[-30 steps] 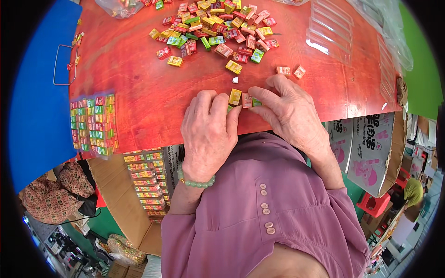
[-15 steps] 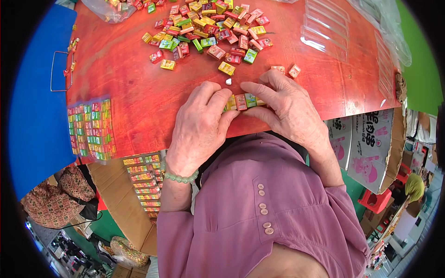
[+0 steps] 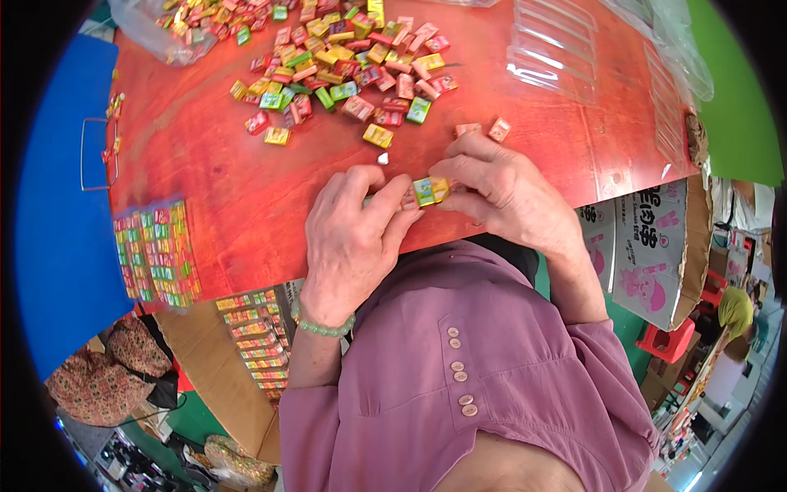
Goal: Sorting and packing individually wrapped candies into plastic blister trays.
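Observation:
Between my two hands runs a short row of small colourful boxes (image 3: 425, 192), with green, yellow and pinkish faces showing. My left hand (image 3: 354, 234) pinches the row's left end with thumb and forefinger, hiding part of it. At the other end, the thumb and fingers of my right hand (image 3: 510, 190) close on the boxes. Just beyond the row lie a tiny white piece (image 3: 383, 158) and a single yellow box (image 3: 378, 135). Two pinkish boxes (image 3: 499, 129) rest past my right fingers.
A loose pile of small boxes (image 3: 344, 66) covers the red table's (image 3: 197, 123) far middle, beside a clear bag (image 3: 168, 41). Filled trays (image 3: 160, 250) lie at the left edge, clear empty trays (image 3: 553, 53) at far right. Cardboard boxes (image 3: 209, 361) stand below the near edge.
The view has shifted, with the pile now further left. Both hands still grip the row, but different boxes show between the fingers, and my left fingers cover more of the left end.

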Demonstrator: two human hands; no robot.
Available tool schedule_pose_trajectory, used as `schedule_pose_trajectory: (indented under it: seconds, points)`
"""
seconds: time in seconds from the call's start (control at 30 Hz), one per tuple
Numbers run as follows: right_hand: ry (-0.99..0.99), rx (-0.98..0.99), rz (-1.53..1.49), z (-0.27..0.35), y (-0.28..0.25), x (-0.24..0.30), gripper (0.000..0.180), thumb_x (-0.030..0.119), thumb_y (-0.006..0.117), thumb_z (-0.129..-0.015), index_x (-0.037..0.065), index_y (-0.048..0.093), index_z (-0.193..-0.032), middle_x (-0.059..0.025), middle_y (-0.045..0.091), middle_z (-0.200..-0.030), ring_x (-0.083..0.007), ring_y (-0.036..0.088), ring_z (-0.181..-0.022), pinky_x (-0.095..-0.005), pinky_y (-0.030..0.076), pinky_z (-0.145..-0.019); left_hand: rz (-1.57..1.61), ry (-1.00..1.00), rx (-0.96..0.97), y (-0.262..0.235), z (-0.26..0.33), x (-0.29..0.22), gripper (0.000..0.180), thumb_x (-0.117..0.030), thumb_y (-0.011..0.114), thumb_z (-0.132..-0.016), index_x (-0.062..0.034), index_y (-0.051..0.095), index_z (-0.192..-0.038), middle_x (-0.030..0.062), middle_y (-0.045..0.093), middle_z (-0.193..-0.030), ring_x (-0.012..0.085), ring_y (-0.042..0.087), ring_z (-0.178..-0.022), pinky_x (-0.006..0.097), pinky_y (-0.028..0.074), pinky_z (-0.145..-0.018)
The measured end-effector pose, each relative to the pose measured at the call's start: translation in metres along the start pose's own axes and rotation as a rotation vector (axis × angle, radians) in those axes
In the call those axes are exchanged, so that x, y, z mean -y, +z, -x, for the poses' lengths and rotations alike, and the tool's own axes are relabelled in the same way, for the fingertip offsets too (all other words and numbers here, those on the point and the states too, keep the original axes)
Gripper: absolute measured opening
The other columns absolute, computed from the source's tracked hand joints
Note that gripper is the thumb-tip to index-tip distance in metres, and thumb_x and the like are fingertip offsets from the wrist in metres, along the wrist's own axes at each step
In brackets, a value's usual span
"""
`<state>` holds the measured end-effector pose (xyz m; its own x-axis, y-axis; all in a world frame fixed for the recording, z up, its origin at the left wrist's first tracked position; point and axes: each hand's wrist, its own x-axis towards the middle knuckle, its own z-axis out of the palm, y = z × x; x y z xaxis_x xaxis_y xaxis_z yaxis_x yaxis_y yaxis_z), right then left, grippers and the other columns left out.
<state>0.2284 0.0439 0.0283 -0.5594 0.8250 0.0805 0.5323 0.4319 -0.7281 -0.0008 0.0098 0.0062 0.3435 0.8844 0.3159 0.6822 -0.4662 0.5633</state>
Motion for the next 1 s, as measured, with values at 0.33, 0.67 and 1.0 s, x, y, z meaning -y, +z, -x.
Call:
schedule_pose_trajectory:
  seconds: [0.33, 0.67, 1.0]
  points:
    - [-0.011, -0.108, 0.013, 0.015, 0.005, 0.01, 0.038, 0.012, 0.08, -0.087, 0.001, 0.069, -0.122, -0.0158, 0.064, -0.116, -0.0352, 0.068, -0.104, -0.0419, 0.058, -0.087, -0.052, -0.027, 0.009, -0.001, 0.01, -0.004, 0.044, -0.009, 0.084, -0.079, -0.0041, 0.073, -0.121, 0.0121, 0.059, -0.105, 0.031, 0.061, -0.091, 0.043, 0.052, -0.077]
    - [0.085, -0.293, 0.283, 0.012, -0.017, -0.025, 0.029, 0.002, 0.075, -0.089, 0.0, 0.068, -0.118, -0.0159, 0.064, -0.114, -0.0352, 0.067, -0.098, -0.0392, 0.056, -0.085, -0.063, -0.039, 0.007, -0.006, 0.011, -0.005, 0.047, -0.014, 0.085, -0.078, -0.0015, 0.071, -0.121, 0.011, 0.058, -0.104, 0.0304, 0.061, -0.091, 0.044, 0.053, -0.08]
    - [0.114, -0.037, -0.069, 0.027, -0.014, -0.004, 0.045, -0.004, 0.079, -0.082, 0.004, 0.068, -0.124, -0.0122, 0.063, -0.115, -0.0311, 0.067, -0.101, -0.0382, 0.056, -0.088, -0.007, -0.039, 0.034, -0.005, 0.008, -0.004, 0.047, -0.012, 0.084, -0.08, -0.0017, 0.069, -0.123, 0.0111, 0.056, -0.105, 0.0312, 0.06, -0.092, 0.044, 0.052, -0.08]
